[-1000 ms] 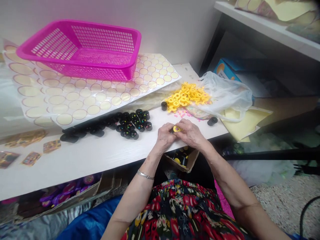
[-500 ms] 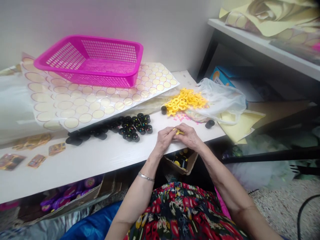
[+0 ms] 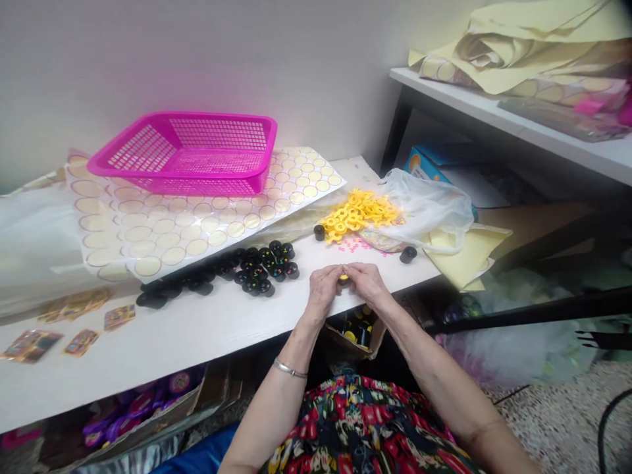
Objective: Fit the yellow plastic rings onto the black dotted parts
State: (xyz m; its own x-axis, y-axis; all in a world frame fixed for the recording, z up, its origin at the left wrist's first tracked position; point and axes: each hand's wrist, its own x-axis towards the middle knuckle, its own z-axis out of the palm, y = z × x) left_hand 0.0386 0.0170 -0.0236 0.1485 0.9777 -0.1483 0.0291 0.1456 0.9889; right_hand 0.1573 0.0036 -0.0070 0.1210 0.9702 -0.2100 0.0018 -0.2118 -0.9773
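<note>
Your left hand [image 3: 323, 288] and right hand [image 3: 366, 284] meet fingertip to fingertip at the near edge of the white table [image 3: 197, 322], equally near the work. Both sets of fingers are pinched narrow on one small yellow piece [image 3: 343, 278], which sits between them and is mostly hidden, so you cannot tell its axis. Beyond, to the left, lie the black caps [image 3: 264, 260]. Farther, to the right, lies the pile of yellow rings [image 3: 358, 212].
</note>
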